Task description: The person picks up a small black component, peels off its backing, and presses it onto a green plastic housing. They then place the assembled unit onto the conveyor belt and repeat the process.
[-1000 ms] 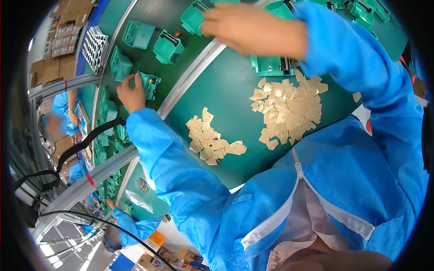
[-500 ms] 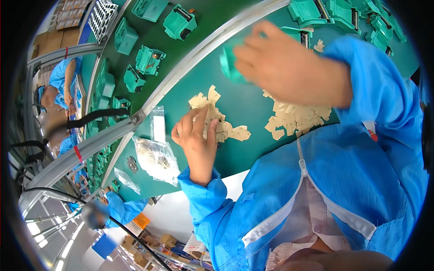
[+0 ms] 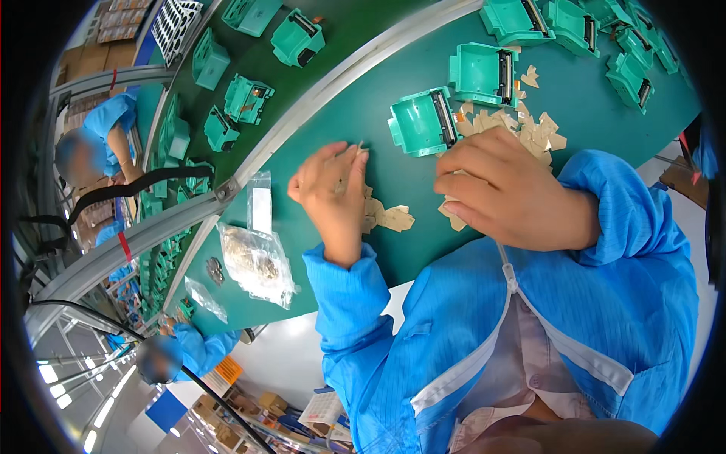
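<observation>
Raised over the green tabletop point(image 3: 318, 136), my left hand point(image 3: 331, 195) pinches a tiny pale thing between thumb and forefinger; its kind is too small to tell. Beside and partly behind that hand lies a small heap of beige paper pieces point(image 3: 393, 218). My right hand point(image 3: 507, 189) is over a larger heap of beige paper pieces point(image 3: 538, 136), its fingers curled with a beige piece showing among them. Just beyond it sits a green plastic housing point(image 3: 420, 125) with a black strip on its right side. A similar housing point(image 3: 476, 72) stands farther back.
Several more green housings point(image 3: 575, 29) stand at the far right. Others point(image 3: 249, 98) sit past the metal rail point(image 3: 302, 125) on the left. A clear bag of small parts point(image 3: 257, 265) and a dark small cluster point(image 3: 215, 270) lie left. Co-workers in blue point(image 3: 113, 125) sit beyond.
My right hand has let go of the green housing, now on the table, and come down nearer me onto the beige heap. My left hand has lifted off its heap, pinching something tiny.
</observation>
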Demonstrator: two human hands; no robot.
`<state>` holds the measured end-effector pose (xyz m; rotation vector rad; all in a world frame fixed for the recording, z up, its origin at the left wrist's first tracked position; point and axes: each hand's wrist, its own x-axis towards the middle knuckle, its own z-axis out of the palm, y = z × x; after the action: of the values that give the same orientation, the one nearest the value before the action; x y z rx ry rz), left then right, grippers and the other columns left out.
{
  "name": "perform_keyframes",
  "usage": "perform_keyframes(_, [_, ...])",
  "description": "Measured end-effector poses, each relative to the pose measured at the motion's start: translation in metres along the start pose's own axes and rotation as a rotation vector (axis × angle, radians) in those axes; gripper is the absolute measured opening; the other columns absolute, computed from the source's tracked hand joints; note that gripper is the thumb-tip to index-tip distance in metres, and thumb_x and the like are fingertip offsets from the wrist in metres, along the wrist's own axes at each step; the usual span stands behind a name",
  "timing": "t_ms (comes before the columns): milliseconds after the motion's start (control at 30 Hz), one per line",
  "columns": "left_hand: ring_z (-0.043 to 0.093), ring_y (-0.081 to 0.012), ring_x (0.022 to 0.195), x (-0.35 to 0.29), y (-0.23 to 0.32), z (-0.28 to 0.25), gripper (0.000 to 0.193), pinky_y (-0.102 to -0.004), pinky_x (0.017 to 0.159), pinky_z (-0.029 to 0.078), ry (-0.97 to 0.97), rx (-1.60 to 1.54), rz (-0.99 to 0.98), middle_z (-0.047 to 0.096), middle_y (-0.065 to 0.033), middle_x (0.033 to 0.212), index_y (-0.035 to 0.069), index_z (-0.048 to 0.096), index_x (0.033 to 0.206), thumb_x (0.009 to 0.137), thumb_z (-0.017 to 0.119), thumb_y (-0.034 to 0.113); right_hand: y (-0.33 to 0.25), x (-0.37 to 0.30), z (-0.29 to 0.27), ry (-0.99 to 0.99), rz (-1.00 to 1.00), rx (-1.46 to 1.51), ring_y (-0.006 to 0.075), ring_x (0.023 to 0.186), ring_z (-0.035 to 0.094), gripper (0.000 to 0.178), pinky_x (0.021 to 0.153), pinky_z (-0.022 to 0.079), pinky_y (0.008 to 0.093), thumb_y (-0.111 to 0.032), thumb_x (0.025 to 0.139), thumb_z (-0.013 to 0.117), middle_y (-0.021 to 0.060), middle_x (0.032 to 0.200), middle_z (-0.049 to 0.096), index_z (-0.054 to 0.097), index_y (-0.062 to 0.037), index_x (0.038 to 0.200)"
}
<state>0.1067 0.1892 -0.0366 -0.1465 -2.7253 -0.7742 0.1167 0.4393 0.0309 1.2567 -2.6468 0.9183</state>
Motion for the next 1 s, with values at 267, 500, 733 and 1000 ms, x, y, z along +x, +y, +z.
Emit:
perform_keyframes(267, [0.064,-0.0150,0.090,-0.040,0.079,-0.025,0.034,-0.0268,0.082,0.051,-0.165,-0.821,-0.312,0.069,-0.0088,0.096,0.001,0.071,0.109,0.077,0.078,-0.007,-0.001,-0.004,0.009,0.115,0.405,0.869,0.0176,0.092,0.060,0.027,0.081,0.049,0.0308,-0.002,0.090,0.064,0.0091,0.102,0.061,0.057,-0.0010,0.116])
perform_keyframes(500, [0.062,-0.0131,0.090,-0.066,0.088,-0.023,0.023,-0.0234,0.080,0.050,-0.339,-1.353,-0.652,0.066,-0.0087,0.100,-0.004,0.066,0.104,0.083,0.071,-0.011,-0.003,-0.019,0.005,-0.046,0.480,0.965,0.0164,0.085,0.061,0.017,0.077,0.049,0.0293,-0.001,0.089,0.065,0.0069,0.098,0.062,0.062,-0.0012,0.106])
perform_keyframes(733, [0.063,-0.0122,0.080,-0.073,0.097,-0.014,0.018,-0.0254,0.068,0.051,-0.191,-0.961,-0.419,0.067,-0.0093,0.097,-0.006,0.069,0.100,0.082,0.071,-0.011,0.003,-0.026,0.014,0.113,0.121,0.334,0.0250,0.091,0.058,0.016,0.077,0.047,0.0366,-0.009,0.079,0.069,0.0064,0.097,0.057,0.062,-0.0050,0.093])
perform_keyframes(1000, [0.064,-0.0130,0.073,-0.061,0.112,-0.020,0.018,-0.0248,0.066,0.051,-0.290,-0.614,-0.290,0.067,-0.0091,0.089,-0.004,0.069,0.095,0.078,0.074,-0.009,0.002,-0.032,0.013,0.035,-0.052,-0.024,0.0254,0.093,0.059,0.022,0.079,0.045,0.0417,-0.012,0.072,0.067,0.0075,0.098,0.059,0.064,-0.0020,0.091])
